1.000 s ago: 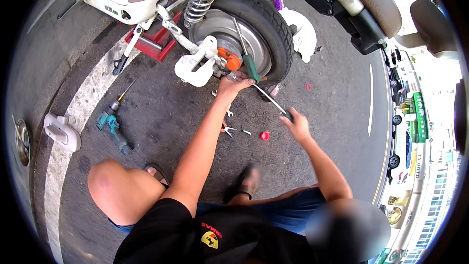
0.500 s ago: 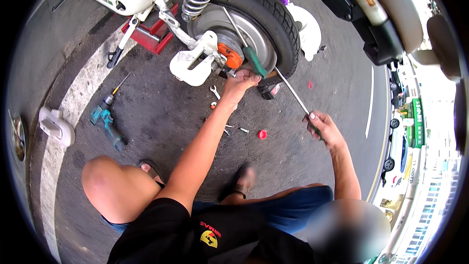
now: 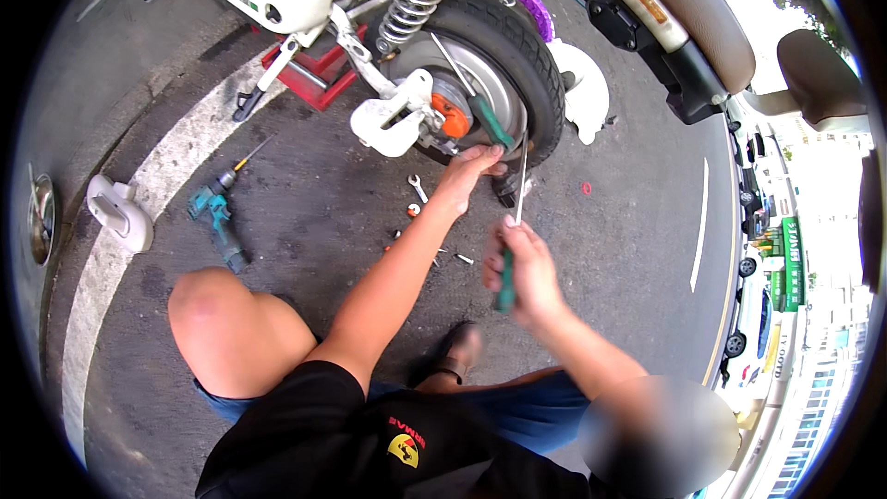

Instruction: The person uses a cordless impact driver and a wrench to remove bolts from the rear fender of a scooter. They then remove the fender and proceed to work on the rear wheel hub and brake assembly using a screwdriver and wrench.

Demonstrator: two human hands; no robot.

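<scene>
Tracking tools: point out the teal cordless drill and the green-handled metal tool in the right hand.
Teal cordless drill (image 3: 220,221), head view: handle.
Green-handled metal tool (image 3: 505,290) in right hand (image 3: 529,268), head view: handle.

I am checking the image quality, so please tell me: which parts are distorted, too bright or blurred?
Head view: the white stripe curves, probably from the lens; sky is washed out; a blurred patch covers lower right; the tyre looks fairly sharp.

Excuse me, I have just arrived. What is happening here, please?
The person's left hand is at the handle end of a green-handled tool that lies across the side of a wheel; whether it grips the handle is unclear. The right hand grips a second green-handled tool, its shaft reaching up to the wheel. On the ground lie a cordless drill and a wrench.
</scene>
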